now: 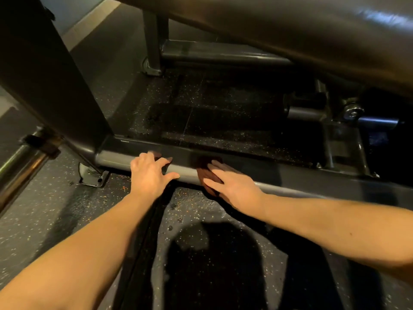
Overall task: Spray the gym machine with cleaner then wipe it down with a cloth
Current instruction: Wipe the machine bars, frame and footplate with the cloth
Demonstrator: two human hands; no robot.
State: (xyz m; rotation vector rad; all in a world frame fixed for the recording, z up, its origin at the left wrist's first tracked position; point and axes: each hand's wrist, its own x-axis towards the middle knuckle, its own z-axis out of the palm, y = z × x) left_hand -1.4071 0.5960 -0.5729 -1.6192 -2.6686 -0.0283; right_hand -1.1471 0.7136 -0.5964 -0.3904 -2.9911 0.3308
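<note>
Reaches both bare forearms forward and down to the low grey frame rail (290, 175) of the gym machine, close above the floor (44, 220). Plants left hand (150, 173) on top of the rail, just right of its joint with the black upright post (44, 63); spreads fingers over the rail's far side, sticks thumb out to the right along the near edge, wrist roughly straight. Left grip released, holding nothing, only resting on metal. Lays right hand (234, 186) palm down on a dark reddish-brown cloth (203, 171), fingers straight and close together, pointing up-left across the rail, forearm coming in from the right edge. Right grip released too: presses cloth onto rail with straight fingers, no curl round it. Puts cloth on the rail's rounded front, just right of the left hand with a short bare strip of rail between, partly covered by the right fingers, lower edge hanging below the tube. Takes in black padded cushion (290, 30) overhead at upper right, rear crossbar (223, 55) further back, bolted foot bracket (93, 176) at the rail's left end, chrome bar (20, 168) slanting at far left. Throws a dark shadow on the speckled rubber floor between the forearms.
</note>
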